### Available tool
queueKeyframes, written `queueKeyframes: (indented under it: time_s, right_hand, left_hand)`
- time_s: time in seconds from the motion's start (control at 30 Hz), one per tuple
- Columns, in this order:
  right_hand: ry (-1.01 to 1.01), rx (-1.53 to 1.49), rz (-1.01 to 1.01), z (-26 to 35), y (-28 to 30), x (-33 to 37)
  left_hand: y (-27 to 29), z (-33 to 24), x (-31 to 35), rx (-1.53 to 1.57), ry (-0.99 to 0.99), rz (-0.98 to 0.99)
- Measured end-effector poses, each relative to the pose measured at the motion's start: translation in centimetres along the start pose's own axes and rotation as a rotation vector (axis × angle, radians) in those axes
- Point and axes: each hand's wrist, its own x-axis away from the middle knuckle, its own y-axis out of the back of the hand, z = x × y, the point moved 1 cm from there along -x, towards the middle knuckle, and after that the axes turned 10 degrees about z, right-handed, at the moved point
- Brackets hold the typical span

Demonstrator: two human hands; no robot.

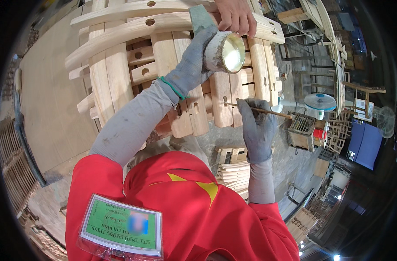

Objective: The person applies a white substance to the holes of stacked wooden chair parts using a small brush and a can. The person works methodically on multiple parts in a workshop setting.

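My left hand (185, 65), in a grey glove, is wrapped round a stained white cup (214, 51). Its mouth faces right, showing pale creamy liquid (231, 53) inside. A thin wooden stick (274, 112) is gripped in my right hand (258, 130), also gloved in grey. The stick's left tip touches or sits at a slot near the end of a pale wooden slat (221, 85). More slats (197, 114) with slotted ends lie beside it, on a stack of curved wooden pieces (120, 37). Whether the tip goes into the slot I cannot tell.
Another person's bare hand (235, 16) rests on the wood just beyond the cup. A grey-green flat block (200, 18) lies beside it. At left is a large board (50, 104). A blue fan (320, 102) and a slatted crate (301, 126) stand to the right.
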Motion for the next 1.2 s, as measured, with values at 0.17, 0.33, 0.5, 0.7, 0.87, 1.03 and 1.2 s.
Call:
queueKeyframes:
  time_s: [0.17,0.33,0.5,0.7,0.87,1.03,1.2]
  right_hand:
    - [0.011,0.026,0.072,1.6,0.0,-0.9]
    - [0.098,0.045,0.083,0.5,0.4,0.0]
    - [-0.116,0.104,0.049,2.2,0.0,-0.5]
    - [0.0,-0.069,0.024,0.4,-0.1,-1.0]
    - [-0.072,-0.036,0.068,1.4,0.9,0.0]
    - [0.059,-0.117,-0.026,1.4,0.4,-0.6]
    - [0.045,-0.003,0.041,0.1,0.2,0.0]
  left_hand:
    - [-0.1,-0.3,0.3,0.004,0.027,0.085]
    - [0.3,-0.3,0.0,0.021,0.033,0.095]
    - [-0.1,-0.2,0.2,-0.004,0.002,-0.025]
    - [0.1,-0.1,0.0,0.007,0.046,0.02]
    - [0.2,0.0,0.0,-0.022,0.019,0.002]
    - [0.9,0.1,-0.3,-0.014,0.033,-0.033]
    - [0.9,0.3,-0.3,-0.035,0.017,-0.036]
